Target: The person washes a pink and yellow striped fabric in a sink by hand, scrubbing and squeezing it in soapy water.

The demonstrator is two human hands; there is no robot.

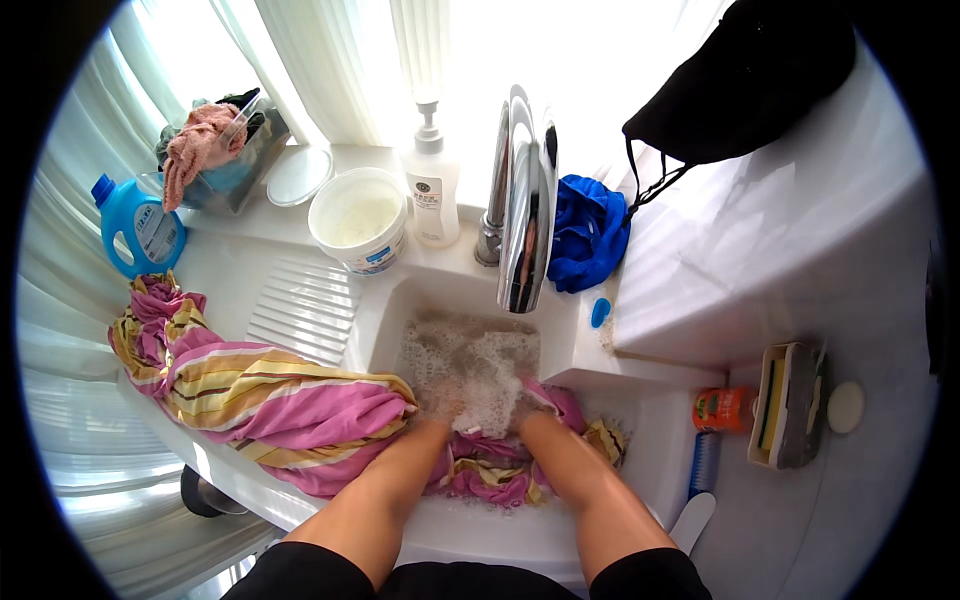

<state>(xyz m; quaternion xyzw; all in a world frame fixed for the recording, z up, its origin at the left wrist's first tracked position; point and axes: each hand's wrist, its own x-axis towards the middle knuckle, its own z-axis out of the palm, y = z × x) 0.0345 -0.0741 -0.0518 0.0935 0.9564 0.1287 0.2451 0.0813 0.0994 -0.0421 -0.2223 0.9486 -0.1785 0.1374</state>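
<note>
Both my forearms reach down into a white sink (pixel 385 330) of cloudy, foamy water (pixel 470 365). My left hand (pixel 440 407) is sunk in the suds, close to a striped pink and yellow cloth (pixel 290 395). That cloth lies bunched and twisted over the ridged board at the left, and wet folds of it (pixel 490 480) show between my arms at the sink's near side. My right hand (pixel 530 403) is in the water too, beside a pink fold. Foam hides the fingers of both hands, so their grip does not show.
A chrome faucet (pixel 525 220) rises behind the basin. Left of it stand a pump bottle (pixel 432 190), a white bucket (pixel 358 212), a bin of clothes (pixel 245 165) and a blue detergent jug (pixel 145 230). Blue fabric (pixel 588 235), a brush (pixel 704 463) and a sponge holder (pixel 790 405) are at right.
</note>
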